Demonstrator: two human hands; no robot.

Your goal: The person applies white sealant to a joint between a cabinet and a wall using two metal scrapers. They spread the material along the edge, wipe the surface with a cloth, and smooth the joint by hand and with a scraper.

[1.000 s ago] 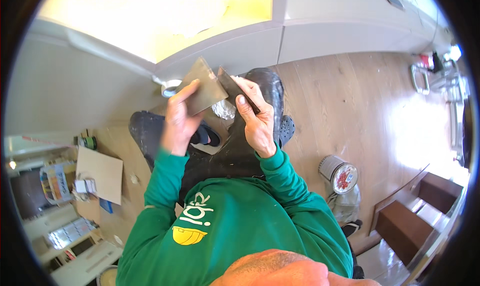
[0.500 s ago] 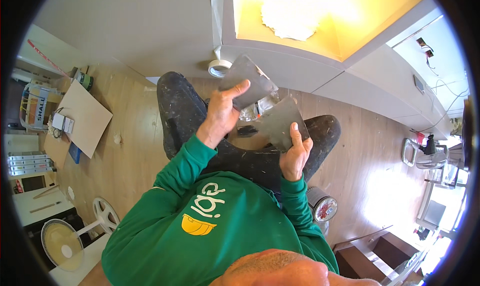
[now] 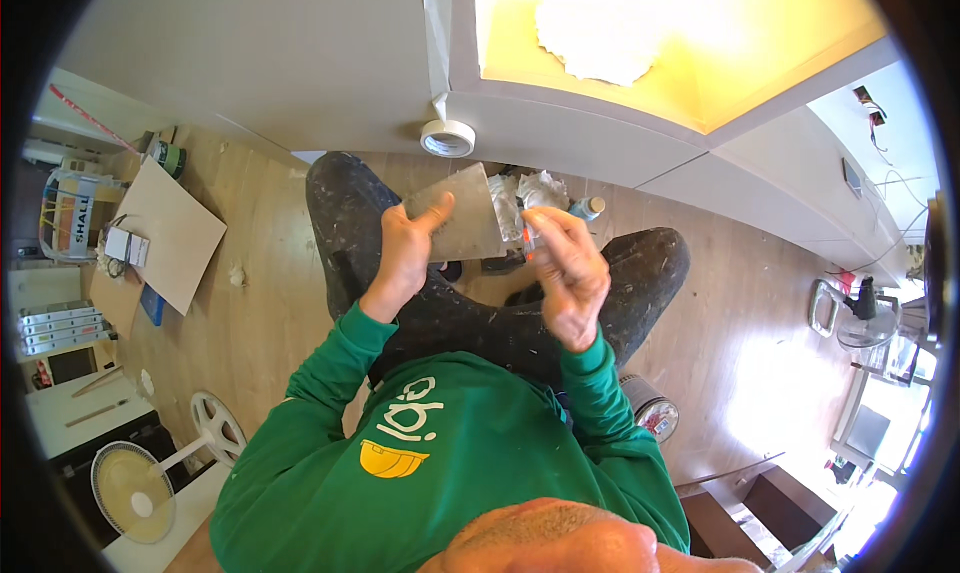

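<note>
The broad grey putty blade (image 3: 462,215) sits raised above your knees, just below the roll of tape (image 3: 447,138) by the wall. Your left hand (image 3: 410,248) clamps its edge, thumb pressed on the face. Your right hand (image 3: 568,273), fingers curled, pinches a small orange-handled tool (image 3: 527,235) beside it.

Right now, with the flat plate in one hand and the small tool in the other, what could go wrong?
1. The left hand pinches the flat grey metal plate only at one edge, thumb on its face, so it could tilt or slip.
2. The right hand works a small orange-handled tool close to the left-hand fingers; a slip might nick them.
3. White filler beside the plate could drop onto the dark trousers.
</note>
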